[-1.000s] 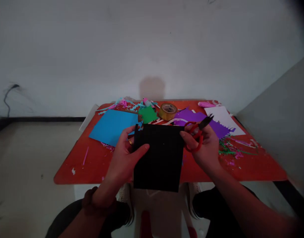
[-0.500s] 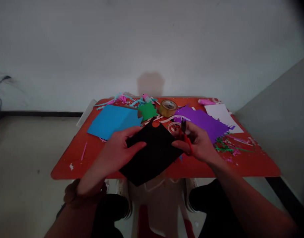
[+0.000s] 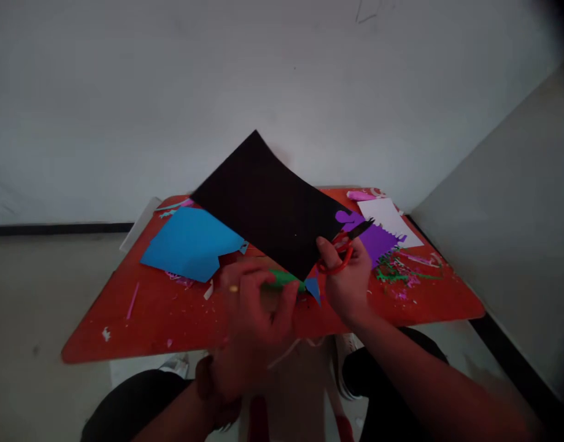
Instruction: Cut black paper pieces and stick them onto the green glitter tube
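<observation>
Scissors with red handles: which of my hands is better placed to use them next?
Probably your right hand: it holds the red-handled scissors and the black paper by its edge. Your left hand, blurred, is away from them.

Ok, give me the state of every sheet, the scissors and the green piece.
Black sheet: raised, tilted, held by the right hand.
Red-handled scissors: in the right hand, blade opening unclear.
Blue sheet: lying on the table, right edge uneven.
Purple sheet: jagged-edged, partly hidden.
White sheet: on the table.
Green piece: at the left hand, grip unclear.

The head camera looks forward, down over the table.
</observation>
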Demonstrator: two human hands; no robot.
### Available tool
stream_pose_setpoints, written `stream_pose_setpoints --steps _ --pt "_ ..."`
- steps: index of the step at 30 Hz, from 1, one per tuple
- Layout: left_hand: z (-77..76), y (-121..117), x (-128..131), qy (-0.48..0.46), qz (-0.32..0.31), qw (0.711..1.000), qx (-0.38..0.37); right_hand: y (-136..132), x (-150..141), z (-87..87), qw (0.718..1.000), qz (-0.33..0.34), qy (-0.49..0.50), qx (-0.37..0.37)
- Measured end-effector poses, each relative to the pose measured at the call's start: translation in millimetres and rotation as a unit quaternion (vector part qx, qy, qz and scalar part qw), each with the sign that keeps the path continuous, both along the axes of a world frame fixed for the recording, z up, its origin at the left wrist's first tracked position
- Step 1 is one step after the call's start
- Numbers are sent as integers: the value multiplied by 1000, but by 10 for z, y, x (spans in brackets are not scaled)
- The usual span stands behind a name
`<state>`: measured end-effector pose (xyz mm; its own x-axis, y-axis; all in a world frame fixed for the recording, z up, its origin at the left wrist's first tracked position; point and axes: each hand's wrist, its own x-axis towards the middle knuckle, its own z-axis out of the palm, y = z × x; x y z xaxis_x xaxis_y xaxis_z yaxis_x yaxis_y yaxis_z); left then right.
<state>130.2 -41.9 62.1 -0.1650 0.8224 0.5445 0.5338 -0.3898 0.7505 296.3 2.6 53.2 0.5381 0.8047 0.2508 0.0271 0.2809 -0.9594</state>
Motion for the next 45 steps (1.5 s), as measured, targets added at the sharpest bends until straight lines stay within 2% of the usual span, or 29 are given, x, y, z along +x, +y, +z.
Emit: stream_pose_setpoints --steps 1,2,4,7,10,14,18,22,35,45 --pt "-43 12 64 -64 -28 994 -85 -15 -27 -20 1000 9 8 -7" --pt "-75 35 122 -85 -40 988 -121 -37 -58 -35 1000 21 14 -16" --pt "-103 93 212 -172 -91 957 -213 -91 -131 -48 998 49 20 -31" --pt "-82 173 255 -268 -106 918 -274 -156 -216 -49 994 100 14 -50" --pt "-27 261 171 -277 -66 926 -248 -146 -179 -55 988 144 -6 -56" --pt "84 395 -85 -267 -20 936 -228 -59 26 -56 978 195 -32 -70" --pt "180 432 -274 -183 -15 962 -201 -31 109 -68 937 314 -94 -124" --pt "198 383 -298 -169 -9 963 -208 -68 14 -86 905 385 -102 -149" --pt "283 297 -203 -170 -5 952 -252 -93 -10 6 901 386 -96 -175" --pt "265 292 -213 -173 2 945 -277 -97 -20 -48 902 393 -67 -163"
